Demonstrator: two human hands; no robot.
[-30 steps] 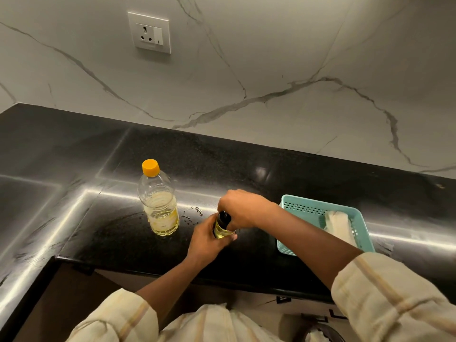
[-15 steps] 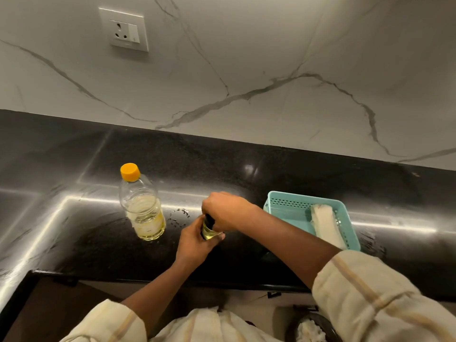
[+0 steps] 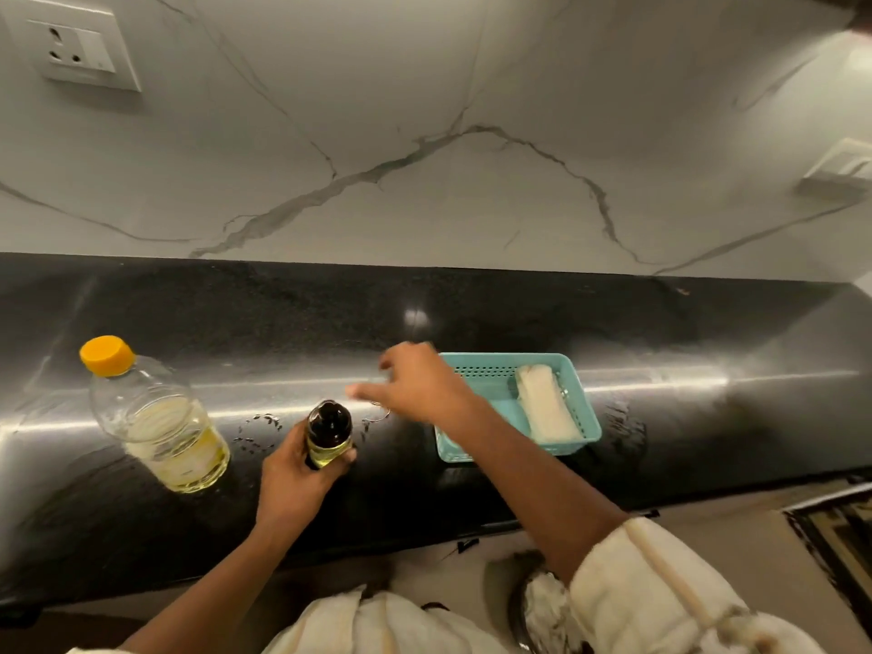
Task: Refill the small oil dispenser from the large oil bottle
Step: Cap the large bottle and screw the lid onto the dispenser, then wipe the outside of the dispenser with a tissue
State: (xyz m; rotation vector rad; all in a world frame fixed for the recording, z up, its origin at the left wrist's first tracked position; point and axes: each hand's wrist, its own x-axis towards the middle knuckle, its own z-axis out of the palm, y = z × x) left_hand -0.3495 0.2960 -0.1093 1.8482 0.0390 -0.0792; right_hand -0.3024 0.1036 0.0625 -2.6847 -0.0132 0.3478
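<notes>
Dispenser (image 3: 329, 436), dark-topped with yellow oil in its base, is upright over the black counter (image 3: 708, 346), gripped by the left hand (image 3: 292, 483). Bottle (image 3: 155, 417) at 9 o'clock, orange cap (image 3: 107, 355) on, is about one-third full of oil. Right hand (image 3: 420, 384) at 1 o'clock is blurred; its grip cannot be determined. Basket (image 3: 495, 358) at 3 o'clock contains a white cloth (image 3: 547, 408).

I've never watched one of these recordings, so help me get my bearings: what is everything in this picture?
large oil bottle: one, clear with orange cap, left on the counter
small oil dispenser: one, dark top, yellow oil, in the left hand
basket: one, teal, right on the counter
cloth: one, white, folded in the basket
counter: one, glossy black, across the view
wall: one, white marble, behind the counter
socket plate: one, white, upper left wall
left hand: one, grips the small oil dispenser
right hand: one, blurred, beside the basket; grip unclear
</notes>
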